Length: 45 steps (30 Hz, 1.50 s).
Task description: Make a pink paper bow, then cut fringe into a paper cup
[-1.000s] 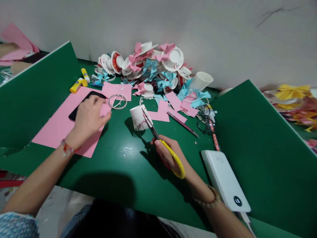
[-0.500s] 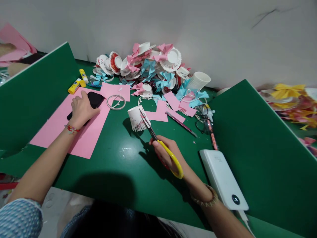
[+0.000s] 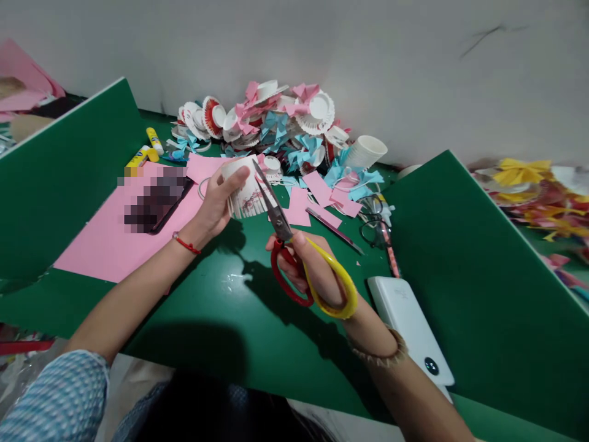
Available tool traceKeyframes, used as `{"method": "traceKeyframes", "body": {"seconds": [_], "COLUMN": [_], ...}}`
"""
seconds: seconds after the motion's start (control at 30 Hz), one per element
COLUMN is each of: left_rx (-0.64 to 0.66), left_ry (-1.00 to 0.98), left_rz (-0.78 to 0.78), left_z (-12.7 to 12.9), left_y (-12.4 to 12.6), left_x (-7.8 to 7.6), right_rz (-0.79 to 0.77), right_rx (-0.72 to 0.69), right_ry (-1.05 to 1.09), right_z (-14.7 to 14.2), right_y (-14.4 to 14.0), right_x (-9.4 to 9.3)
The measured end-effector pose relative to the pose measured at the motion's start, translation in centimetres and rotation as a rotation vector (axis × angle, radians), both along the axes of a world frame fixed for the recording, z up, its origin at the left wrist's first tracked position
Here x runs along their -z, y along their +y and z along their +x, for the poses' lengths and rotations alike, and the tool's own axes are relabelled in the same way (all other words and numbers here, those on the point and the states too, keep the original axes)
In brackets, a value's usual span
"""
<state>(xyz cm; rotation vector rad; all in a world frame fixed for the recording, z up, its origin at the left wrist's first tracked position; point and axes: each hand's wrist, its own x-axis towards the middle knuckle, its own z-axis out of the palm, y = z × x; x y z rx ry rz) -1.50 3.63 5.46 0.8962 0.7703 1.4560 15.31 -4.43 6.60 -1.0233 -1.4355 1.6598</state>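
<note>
The left hand point(image 3: 216, 205) has its fingers wrapped round a white paper cup point(image 3: 243, 187), holding it up off the green worktop point(image 3: 221, 307). The cup lies on its side, long axis running roughly left to right: its closed base sits against the palm and its fringed, cut rim faces right, toward the scissors point(image 3: 294, 245). The fringe strips hang down a little at the lower edge, with red marks on them.

The right hand point(image 3: 317, 276) grips the scissors, fingers closed through the red and yellow handle loops. The blades point up and away to the left, tips reaching the cup's open rim; they look nearly together, though I cannot tell if a strip lies between them.

Left of the cup a pink paper sheet point(image 3: 105, 245) lies flat on the worktop with a dark phone point(image 3: 154, 196) on it. Behind, against the wall, is a heap of paper flowers point(image 3: 276, 123) in pink, blue and white, with a glue stick point(image 3: 154, 140) to its left. A white power bank point(image 3: 409, 322) rests by the right wrist.
</note>
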Motion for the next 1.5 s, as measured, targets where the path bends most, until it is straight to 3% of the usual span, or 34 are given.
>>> {"method": "traceKeyframes", "body": {"seconds": [0.17,0.33,0.5,0.77,0.9,1.2,1.5], "left_rx": [-0.014,-0.026,-0.115,-0.011,0.016,-0.032,-0.075], "left_ry": [0.041,0.013,-0.003,-0.051,0.012,-0.044,-0.022], "left_rz": [-0.021,-0.008,0.027,0.122,0.122,0.029,0.047], "left_z": [0.5,-0.2,-0.7,-0.2,0.2,0.0,0.2], "left_y": [-0.2,0.2,0.3,-0.6,-1.2,-1.3,-1.6], "left_x": [-1.1,-1.4,-2.6,-2.5,-2.8,-3.7,-3.6], "right_rz": [0.112,0.271,0.292,0.321,0.323,0.312,0.315], "right_rx": [-0.022,-0.187,-0.195,-0.158,-0.142,-0.144,-0.165], "right_ry": [-0.056,-0.163,-0.282,-0.298,-0.279,-0.296,-0.269], "right_z": [0.9,1.9,1.6,1.6,1.7,1.7,1.5], "right_y": [0.2,0.2,0.0,-0.4,-0.5,-0.8,-0.7], "right_x": [0.1,-0.4,-0.9,-1.0,-1.1,-1.2,-0.9]}}
